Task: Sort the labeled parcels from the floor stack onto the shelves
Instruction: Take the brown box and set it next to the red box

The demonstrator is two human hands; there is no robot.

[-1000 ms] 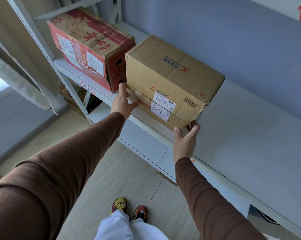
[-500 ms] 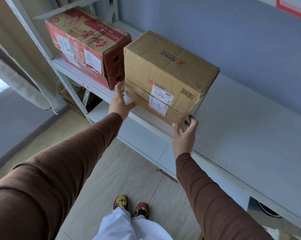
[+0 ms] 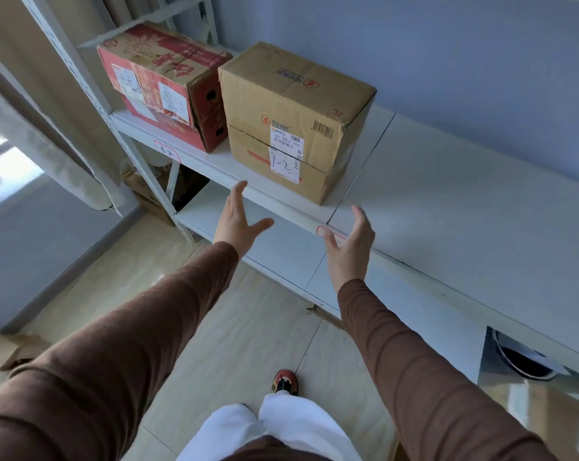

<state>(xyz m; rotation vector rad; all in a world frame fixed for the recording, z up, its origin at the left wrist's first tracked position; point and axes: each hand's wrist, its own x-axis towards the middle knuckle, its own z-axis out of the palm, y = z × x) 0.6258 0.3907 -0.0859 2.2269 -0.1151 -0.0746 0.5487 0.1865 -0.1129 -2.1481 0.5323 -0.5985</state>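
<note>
A brown cardboard parcel [image 3: 291, 118] with a white label marked "1-2" rests on the white shelf [image 3: 448, 194], close beside a red printed carton [image 3: 158, 84] to its left. My left hand [image 3: 238, 221] hovers open in front of the shelf edge, below the parcel's left corner and not touching it. My right hand [image 3: 349, 244] is open too, fingers spread, just below and right of the parcel's front corner, over a small red-edged shelf tag [image 3: 328, 232]. Neither hand holds anything.
The shelf board runs on bare to the right of the parcel. A lower shelf [image 3: 281, 251] sits below. Brown cardboard [image 3: 141, 188] lies under the shelf at left, flattened cardboard [image 3: 12, 351] on the tiled floor, a curtain [image 3: 48, 154] hangs at left.
Both hands have let go of the brown parcel and drawn back from it. The parcel now sits squarely on the shelf beside the red carton.
</note>
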